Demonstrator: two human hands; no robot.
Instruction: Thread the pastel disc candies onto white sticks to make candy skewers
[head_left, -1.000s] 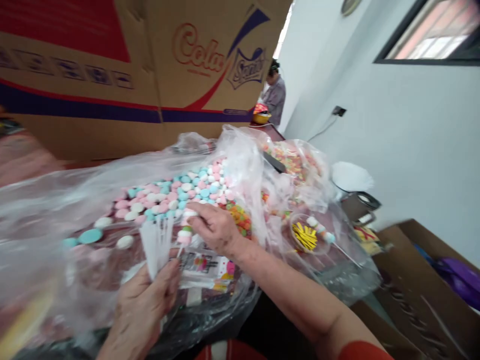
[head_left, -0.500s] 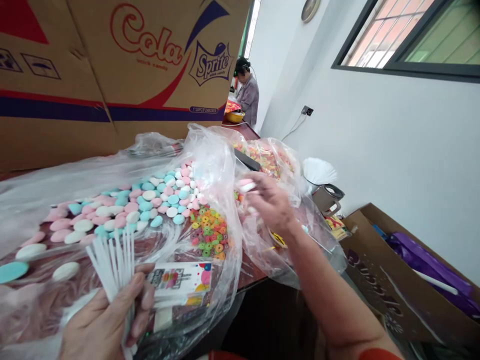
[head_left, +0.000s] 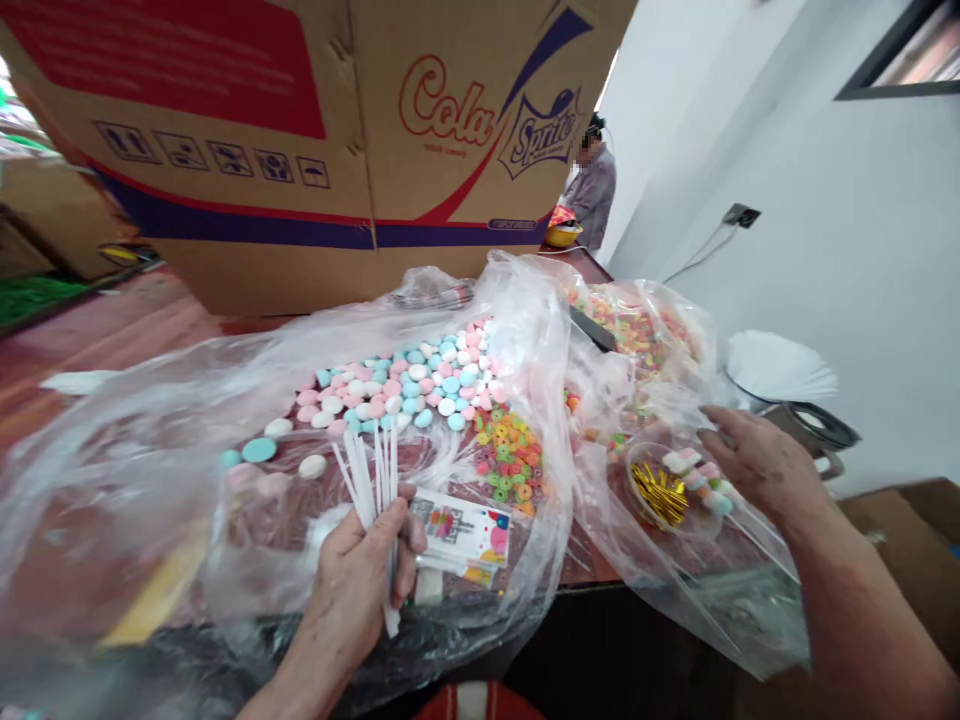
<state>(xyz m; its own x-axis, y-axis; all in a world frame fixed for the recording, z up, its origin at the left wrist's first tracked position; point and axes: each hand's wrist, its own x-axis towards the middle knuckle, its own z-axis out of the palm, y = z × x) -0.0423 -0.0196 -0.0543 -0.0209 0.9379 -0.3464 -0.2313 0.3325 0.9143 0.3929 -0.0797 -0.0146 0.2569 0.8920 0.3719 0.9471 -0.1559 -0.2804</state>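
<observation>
My left hand [head_left: 360,560] is closed round a bundle of thin white sticks [head_left: 367,475] that fan upward. Beside it lies a stack of printed cards [head_left: 465,528] under clear plastic. My right hand [head_left: 761,462] hovers at the right over a small clear bowl [head_left: 667,495] with gold twist ties and a candy skewer [head_left: 697,478] laid across it; its fingers are loosely curled just beside the skewer. Pink, blue and white round candies [head_left: 405,385] and coloured ring candies [head_left: 510,465] lie spread on a plastic sheet ahead.
A large Cola/Sprite cardboard box [head_left: 337,140] stands behind the table. A bag of mixed coloured candy [head_left: 637,330] sits at the back right, a white paper stack [head_left: 780,365] beside it. Another person [head_left: 592,190] stands far back. A brown box [head_left: 915,520] is at the right.
My right hand carried the finished candy skewer from the candy pile rightward and set it down across the small bowl. My left hand keeps hold of the sticks.
</observation>
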